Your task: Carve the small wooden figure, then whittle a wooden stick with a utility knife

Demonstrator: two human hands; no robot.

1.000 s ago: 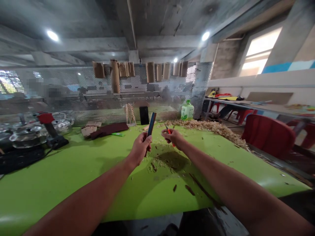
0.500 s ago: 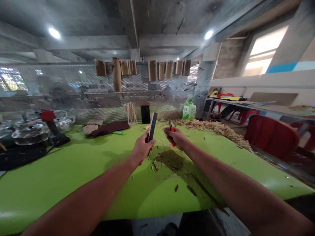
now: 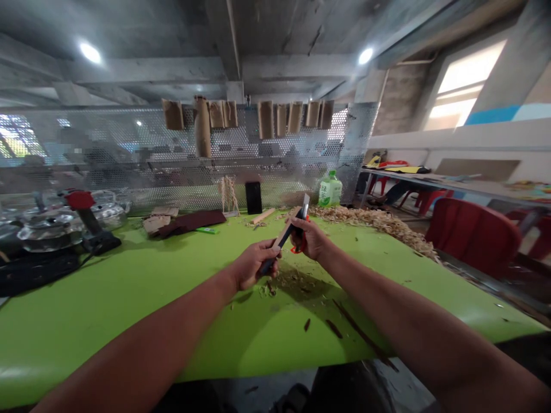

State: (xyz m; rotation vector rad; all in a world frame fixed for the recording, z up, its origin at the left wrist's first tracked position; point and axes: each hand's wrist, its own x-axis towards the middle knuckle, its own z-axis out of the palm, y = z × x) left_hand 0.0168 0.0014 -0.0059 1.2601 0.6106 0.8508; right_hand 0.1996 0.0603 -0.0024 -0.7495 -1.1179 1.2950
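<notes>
My left hand (image 3: 255, 265) is wrapped round the lower end of a wooden strip (image 3: 283, 234), pale on one face and dark along the side. The strip slants up to the right, above the green tabletop (image 3: 163, 327). In my right hand (image 3: 310, 238), closed, is an orange-and-black utility knife (image 3: 306, 205) with its blade out and pointing up. The right fingers lie against the strip's upper end. Whether the blade touches the wood I cannot tell. Below the hands lie wood shavings and brown dust (image 3: 301, 281).
A heap of shavings (image 3: 379, 222) runs along the right back edge. Behind stand a phone (image 3: 253, 198) and a green bottle (image 3: 330, 189) before a perforated metal screen (image 3: 172, 172). Dark red sheets (image 3: 193, 222), a red-and-black power tool (image 3: 88, 218) and glass pots (image 3: 49, 232) are at left.
The strip has tilted right, and its pale face now shows. My right hand has turned the knife blade up and come against the strip's upper end.
</notes>
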